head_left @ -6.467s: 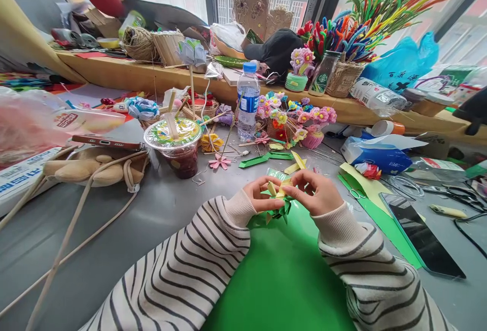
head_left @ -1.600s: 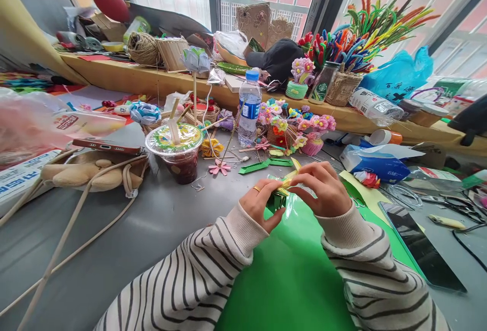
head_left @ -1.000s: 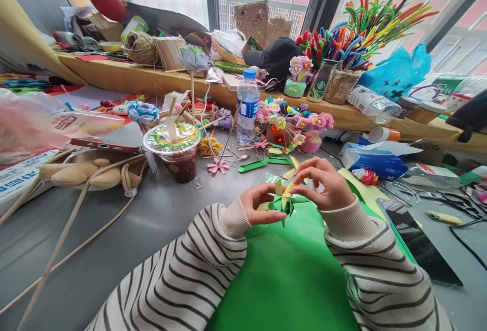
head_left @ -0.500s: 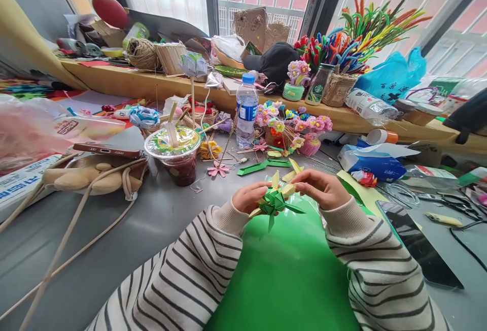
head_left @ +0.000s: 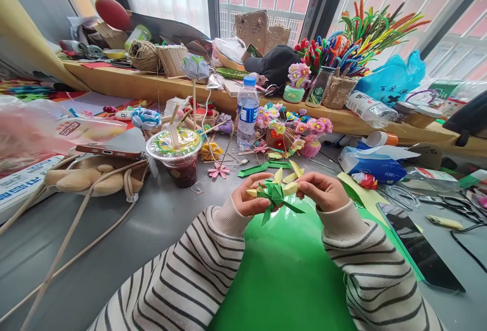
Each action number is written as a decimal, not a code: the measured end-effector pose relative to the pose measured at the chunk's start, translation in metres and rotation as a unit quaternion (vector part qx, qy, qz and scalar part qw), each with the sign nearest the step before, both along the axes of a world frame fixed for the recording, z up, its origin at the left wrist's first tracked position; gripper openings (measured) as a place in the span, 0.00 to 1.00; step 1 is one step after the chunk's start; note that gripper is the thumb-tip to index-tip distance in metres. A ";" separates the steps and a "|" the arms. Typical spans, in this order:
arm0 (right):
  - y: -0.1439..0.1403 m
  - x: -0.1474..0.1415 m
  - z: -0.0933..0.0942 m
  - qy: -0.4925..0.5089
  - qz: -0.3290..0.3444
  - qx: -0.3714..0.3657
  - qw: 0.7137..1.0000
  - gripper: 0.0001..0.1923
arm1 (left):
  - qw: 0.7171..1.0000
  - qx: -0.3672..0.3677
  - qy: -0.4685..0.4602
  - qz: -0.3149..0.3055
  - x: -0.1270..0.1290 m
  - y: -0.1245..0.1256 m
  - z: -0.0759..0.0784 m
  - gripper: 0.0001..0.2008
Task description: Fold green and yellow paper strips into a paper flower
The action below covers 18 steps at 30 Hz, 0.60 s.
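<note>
A small folded paper flower (head_left: 277, 193), green with pale yellow petals, is held above a green paper sheet (head_left: 289, 270). My left hand (head_left: 248, 201) grips its left side with curled fingers. From the right, my right hand (head_left: 323, 191) pinches one yellow petal. Both sleeves are striped. Loose green and yellow folded strips (head_left: 266, 167) lie on the grey table (head_left: 114, 250) just beyond the hands.
A lidded drink cup (head_left: 177, 156) and a water bottle (head_left: 247, 112) stand beyond the hands. Paper flower baskets (head_left: 292, 130), a tissue pack (head_left: 371, 162), a dark phone (head_left: 418, 242), scissors and a beige bag (head_left: 95, 178) crowd the table. The wooden sill holds pipe cleaners and twine.
Over the last second both hands have turned the paper flower, so its green sepals now point toward me and downward. The hands have stayed in much the same place.
</note>
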State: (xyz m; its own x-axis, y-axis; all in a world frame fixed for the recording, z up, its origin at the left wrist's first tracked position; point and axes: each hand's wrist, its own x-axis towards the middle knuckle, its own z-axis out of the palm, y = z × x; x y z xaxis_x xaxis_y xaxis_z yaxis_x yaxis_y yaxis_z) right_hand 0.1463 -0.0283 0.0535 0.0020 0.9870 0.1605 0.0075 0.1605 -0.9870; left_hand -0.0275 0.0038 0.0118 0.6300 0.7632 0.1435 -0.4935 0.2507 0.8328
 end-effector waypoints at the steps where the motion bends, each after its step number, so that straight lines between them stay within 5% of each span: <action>1: 0.000 -0.002 -0.001 0.017 0.001 -0.007 1.000 0.08 | 1.000 -0.015 -0.008 -0.017 -0.001 0.000 0.001 0.29; 18: -0.006 0.000 0.005 0.031 0.069 -0.021 0.997 0.06 | 0.995 -0.096 0.004 -0.040 -0.007 -0.003 0.009 0.25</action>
State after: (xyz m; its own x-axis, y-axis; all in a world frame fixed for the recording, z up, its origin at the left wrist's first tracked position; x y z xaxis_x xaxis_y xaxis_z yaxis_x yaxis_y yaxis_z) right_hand 0.1459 -0.0342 0.0585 -0.1248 0.9846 0.1228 -0.0738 0.1143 -0.9907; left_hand -0.0343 0.0006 0.0213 0.6907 0.7231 -0.0045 -0.4594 0.4436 0.7696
